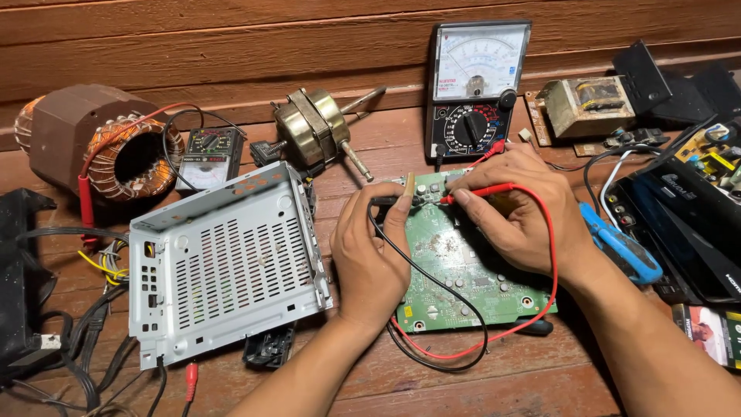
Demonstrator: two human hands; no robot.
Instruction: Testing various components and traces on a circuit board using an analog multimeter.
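Both hands press a black probe [388,200] and a red probe [482,191] onto a green circuit board [463,270].

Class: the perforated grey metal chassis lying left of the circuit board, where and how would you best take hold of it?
Probably grip the metal chassis by its two raised side walls, coming from above with both hands: it lies open side up, its walls standing clear and its vented floor offering no handle.

a grey perforated metal chassis [228,259] lies left, a copper-wound stator [100,143] and fan motor [312,127] behind it.
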